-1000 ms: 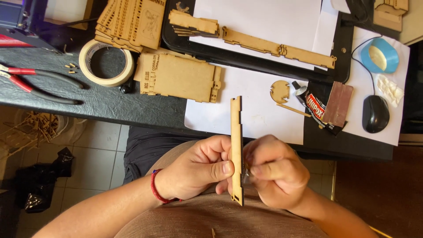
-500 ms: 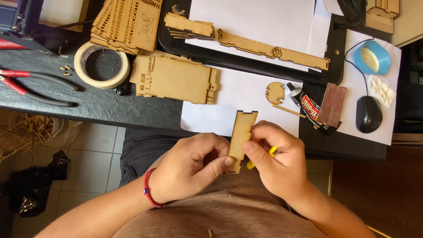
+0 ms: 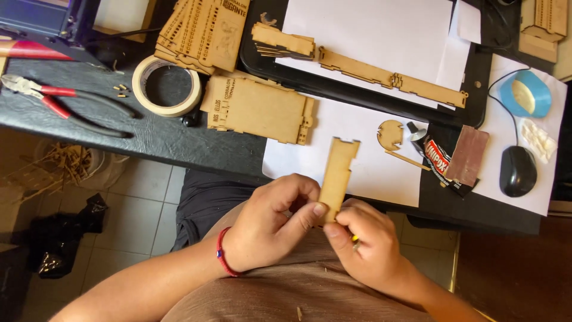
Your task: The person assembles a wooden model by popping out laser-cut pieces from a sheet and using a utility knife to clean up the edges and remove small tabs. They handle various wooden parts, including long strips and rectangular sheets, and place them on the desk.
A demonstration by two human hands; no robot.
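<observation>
The notched wooden strip point(image 3: 337, 177) has turned from edge-on to face-up within the last second. Left hand point(image 3: 271, 223) pinches its lower end; right hand point(image 3: 363, 244), beside it, grips a small yellow-tipped tool point(image 3: 355, 240). The strip sits above the lap, just short of the bench point(image 3: 149, 134).

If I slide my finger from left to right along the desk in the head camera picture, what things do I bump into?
Red-handled pliers → roll of masking tape → flat wooden panel → small round wooden piece → sandpaper block → black computer mouse.
</observation>
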